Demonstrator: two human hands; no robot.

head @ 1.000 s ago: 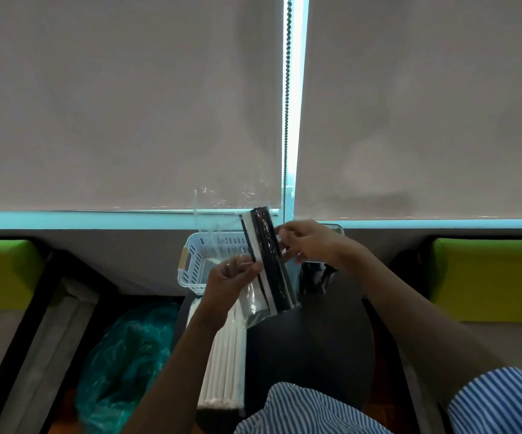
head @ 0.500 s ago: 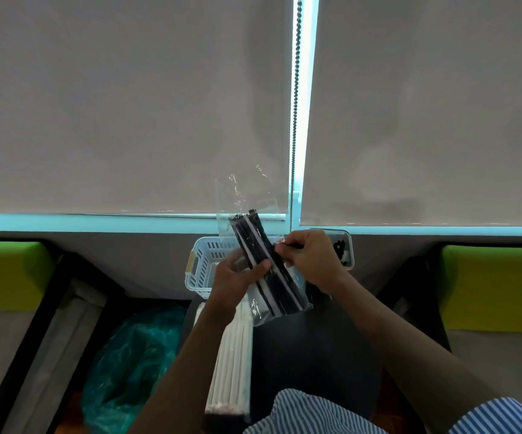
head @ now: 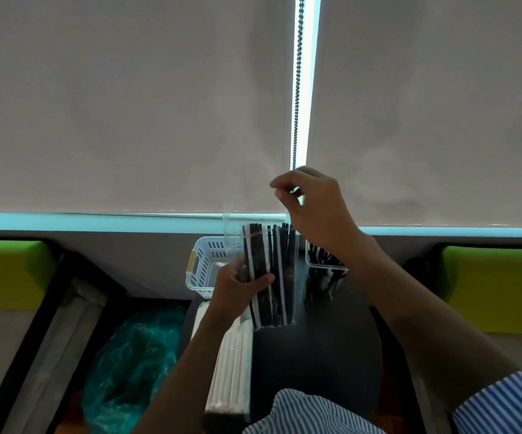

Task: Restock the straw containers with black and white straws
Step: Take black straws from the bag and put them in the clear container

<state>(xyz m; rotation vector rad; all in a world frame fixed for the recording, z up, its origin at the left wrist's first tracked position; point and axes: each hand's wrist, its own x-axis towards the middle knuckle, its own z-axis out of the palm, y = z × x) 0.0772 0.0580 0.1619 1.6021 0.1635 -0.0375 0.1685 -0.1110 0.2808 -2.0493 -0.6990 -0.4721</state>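
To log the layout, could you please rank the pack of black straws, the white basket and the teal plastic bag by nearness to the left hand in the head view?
From the left hand:
1. Pack of black straws, gripped.
2. White basket, just behind.
3. Teal plastic bag, lower left.

Basket (head: pixel 203 268) left of straw pack (head: pixel 270 277); container (head: pixel 325 265) right

Upright clear packet of black straws (head: pixel 269 277); white straws (head: pixel 231 364) lie bundled below.

It looked like a café seating corner: a small round black table (head: pixel 322 364) stood before roller blinds (head: pixel 128 104), green-cushioned benches (head: pixel 497 286) left and right, straw containers (head: pixel 325 261) at the table's far edge.
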